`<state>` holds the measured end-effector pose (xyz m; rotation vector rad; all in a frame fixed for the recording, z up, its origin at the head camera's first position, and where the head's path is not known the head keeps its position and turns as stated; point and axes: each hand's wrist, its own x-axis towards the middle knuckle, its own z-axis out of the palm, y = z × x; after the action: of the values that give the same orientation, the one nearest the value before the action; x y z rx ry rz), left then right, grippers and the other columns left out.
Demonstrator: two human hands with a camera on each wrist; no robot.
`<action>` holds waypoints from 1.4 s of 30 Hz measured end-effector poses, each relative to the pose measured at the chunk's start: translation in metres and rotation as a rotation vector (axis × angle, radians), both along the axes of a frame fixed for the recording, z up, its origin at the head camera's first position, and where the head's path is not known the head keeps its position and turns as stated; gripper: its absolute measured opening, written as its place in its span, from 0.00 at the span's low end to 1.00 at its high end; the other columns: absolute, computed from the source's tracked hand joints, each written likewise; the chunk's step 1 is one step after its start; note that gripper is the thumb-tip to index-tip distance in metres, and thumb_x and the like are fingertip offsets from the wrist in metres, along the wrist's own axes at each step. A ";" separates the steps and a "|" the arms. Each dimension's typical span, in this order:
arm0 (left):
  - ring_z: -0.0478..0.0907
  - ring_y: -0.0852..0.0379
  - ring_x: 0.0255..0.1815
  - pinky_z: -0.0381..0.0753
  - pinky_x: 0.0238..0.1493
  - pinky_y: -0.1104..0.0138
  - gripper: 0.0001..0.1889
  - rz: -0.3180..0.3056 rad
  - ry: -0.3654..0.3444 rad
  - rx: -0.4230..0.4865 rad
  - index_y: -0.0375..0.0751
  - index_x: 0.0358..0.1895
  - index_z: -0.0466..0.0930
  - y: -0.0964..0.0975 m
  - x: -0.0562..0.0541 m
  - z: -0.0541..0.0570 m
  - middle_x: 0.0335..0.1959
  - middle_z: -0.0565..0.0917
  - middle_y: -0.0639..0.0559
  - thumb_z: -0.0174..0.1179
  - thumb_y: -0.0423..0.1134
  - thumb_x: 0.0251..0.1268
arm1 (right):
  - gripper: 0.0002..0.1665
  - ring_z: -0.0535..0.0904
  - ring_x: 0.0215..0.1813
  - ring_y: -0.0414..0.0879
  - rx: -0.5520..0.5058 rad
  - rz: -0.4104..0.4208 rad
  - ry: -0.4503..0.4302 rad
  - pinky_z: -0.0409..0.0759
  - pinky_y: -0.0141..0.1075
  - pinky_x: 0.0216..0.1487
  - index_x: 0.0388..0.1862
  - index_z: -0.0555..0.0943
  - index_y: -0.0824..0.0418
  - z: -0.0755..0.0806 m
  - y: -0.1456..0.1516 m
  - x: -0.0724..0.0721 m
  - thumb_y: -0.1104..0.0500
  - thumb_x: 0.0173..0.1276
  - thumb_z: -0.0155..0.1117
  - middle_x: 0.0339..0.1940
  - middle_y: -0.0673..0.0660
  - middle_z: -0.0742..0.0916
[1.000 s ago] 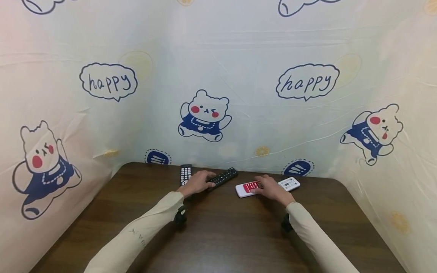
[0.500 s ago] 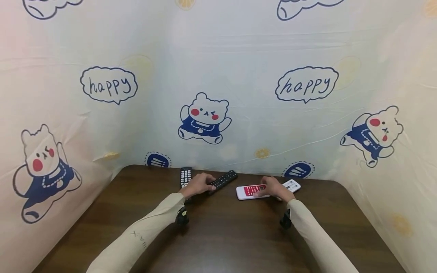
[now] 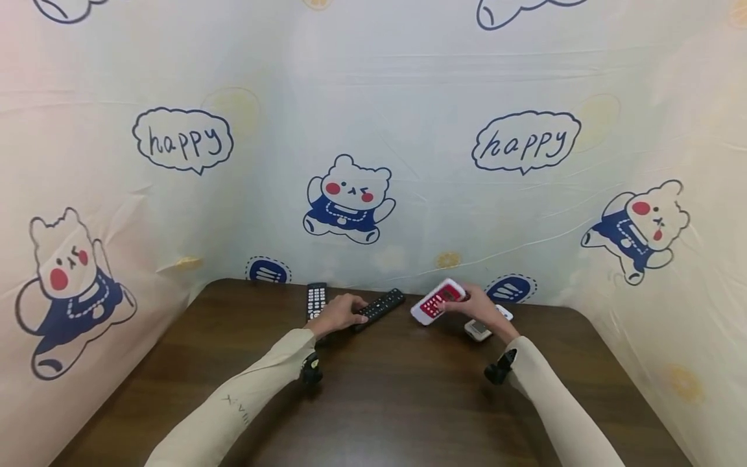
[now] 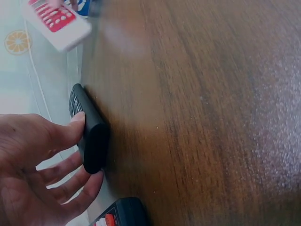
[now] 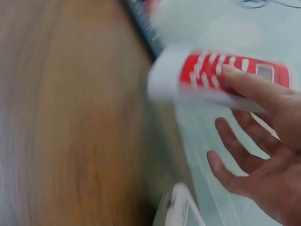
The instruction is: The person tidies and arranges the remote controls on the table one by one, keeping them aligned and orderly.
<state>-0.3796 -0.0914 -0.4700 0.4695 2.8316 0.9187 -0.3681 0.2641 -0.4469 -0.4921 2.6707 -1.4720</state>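
In the head view, my left hand (image 3: 340,312) holds a black remote control (image 3: 382,307) that slants on the table. The left wrist view shows my thumb on the black remote's (image 4: 91,136) button side and fingers at its other edge. A second black remote with white buttons (image 3: 317,299) lies just left of that hand. My right hand (image 3: 475,305) pinches a white remote with a red button panel (image 3: 433,303), tilted and raised off the table. Beneath the right hand lies another white remote (image 3: 478,331), partly hidden by the wrist; the right wrist view catches one end of it (image 5: 178,207).
The dark wooden table (image 3: 373,402) has its back edge against a patterned cloth curtain (image 3: 408,130), which also hangs at both sides. The remotes are grouped near that back edge. A black wrist camera (image 3: 500,368) sits under the right sleeve.
My right hand has lifted the red-and-white remote off the table and tilted it up, uncovering more of the white remote below. The left hand and black remote stay in place.
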 end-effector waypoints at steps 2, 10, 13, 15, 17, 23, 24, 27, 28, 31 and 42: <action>0.82 0.46 0.58 0.80 0.64 0.47 0.19 0.003 -0.001 -0.001 0.37 0.62 0.84 0.000 0.000 0.000 0.60 0.85 0.40 0.69 0.37 0.70 | 0.25 0.85 0.51 0.49 -0.086 -0.067 -0.028 0.86 0.53 0.56 0.59 0.82 0.68 0.004 -0.004 0.002 0.56 0.70 0.75 0.53 0.65 0.89; 0.81 0.43 0.61 0.79 0.67 0.46 0.20 0.002 -0.013 -0.005 0.37 0.63 0.83 0.001 0.003 0.005 0.62 0.84 0.38 0.68 0.37 0.71 | 0.33 0.89 0.41 0.46 -0.260 -0.219 -0.292 0.89 0.40 0.43 0.71 0.74 0.70 0.015 -0.021 0.012 0.54 0.75 0.69 0.48 0.62 0.90; 0.81 0.43 0.62 0.78 0.67 0.46 0.20 0.001 -0.022 -0.021 0.37 0.64 0.82 0.002 0.001 0.004 0.63 0.83 0.38 0.68 0.37 0.71 | 0.33 0.87 0.39 0.45 -0.263 -0.234 -0.405 0.88 0.38 0.42 0.73 0.71 0.72 0.019 -0.026 0.016 0.55 0.78 0.66 0.43 0.59 0.89; 0.81 0.43 0.62 0.78 0.68 0.47 0.20 0.002 -0.029 -0.031 0.37 0.64 0.82 0.002 -0.002 0.003 0.63 0.83 0.39 0.68 0.37 0.71 | 0.31 0.85 0.41 0.44 -0.287 -0.242 -0.467 0.88 0.38 0.44 0.71 0.71 0.73 0.020 -0.029 0.017 0.57 0.79 0.65 0.44 0.57 0.88; 0.81 0.43 0.61 0.78 0.67 0.47 0.20 0.003 -0.038 -0.037 0.38 0.64 0.83 0.003 -0.005 0.001 0.63 0.84 0.39 0.69 0.37 0.71 | 0.30 0.85 0.43 0.45 -0.316 -0.248 -0.506 0.88 0.39 0.47 0.70 0.71 0.74 0.020 -0.031 0.018 0.57 0.79 0.64 0.45 0.57 0.87; 0.82 0.44 0.60 0.80 0.65 0.47 0.21 0.014 -0.057 -0.019 0.38 0.60 0.85 0.001 -0.010 0.002 0.59 0.86 0.40 0.73 0.39 0.66 | 0.30 0.87 0.40 0.47 -0.273 -0.270 -0.443 0.90 0.45 0.48 0.68 0.72 0.75 0.020 -0.033 0.029 0.58 0.76 0.67 0.46 0.63 0.89; 0.82 0.44 0.60 0.80 0.65 0.47 0.21 0.019 -0.060 -0.014 0.39 0.60 0.86 0.000 -0.011 0.002 0.59 0.86 0.41 0.74 0.39 0.65 | 0.29 0.88 0.39 0.47 -0.259 -0.278 -0.425 0.91 0.45 0.47 0.67 0.73 0.75 0.020 -0.033 0.031 0.58 0.76 0.67 0.45 0.63 0.89; 0.83 0.43 0.60 0.81 0.64 0.48 0.21 0.018 -0.057 -0.014 0.39 0.58 0.86 -0.001 -0.011 0.003 0.58 0.87 0.41 0.75 0.40 0.64 | 0.27 0.89 0.36 0.47 -0.258 -0.292 -0.405 0.91 0.45 0.43 0.63 0.73 0.75 0.018 -0.034 0.036 0.58 0.75 0.68 0.44 0.65 0.89; 0.83 0.43 0.60 0.82 0.64 0.48 0.21 0.013 -0.058 -0.012 0.39 0.59 0.86 -0.001 -0.011 0.004 0.58 0.87 0.40 0.75 0.40 0.64 | 0.26 0.89 0.35 0.47 -0.266 -0.295 -0.412 0.92 0.45 0.42 0.63 0.73 0.74 0.017 -0.035 0.038 0.59 0.75 0.68 0.43 0.65 0.89; 0.83 0.43 0.60 0.82 0.64 0.49 0.20 -0.007 -0.050 -0.009 0.37 0.59 0.86 -0.002 -0.009 0.004 0.58 0.87 0.39 0.74 0.38 0.65 | 0.25 0.89 0.34 0.48 -0.282 -0.293 -0.444 0.92 0.44 0.41 0.61 0.74 0.73 0.013 -0.037 0.042 0.60 0.74 0.69 0.39 0.62 0.89; 0.83 0.45 0.58 0.82 0.65 0.50 0.20 -0.020 -0.044 -0.005 0.34 0.60 0.84 -0.001 -0.002 0.009 0.58 0.86 0.39 0.71 0.36 0.68 | 0.25 0.89 0.37 0.50 -0.236 -0.228 -0.506 0.92 0.45 0.41 0.64 0.74 0.76 0.008 -0.047 0.053 0.62 0.75 0.66 0.43 0.65 0.89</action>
<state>-0.3814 -0.0927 -0.4608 0.4706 2.7838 0.9061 -0.3147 0.2173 -0.4385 0.1726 2.2212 -1.7001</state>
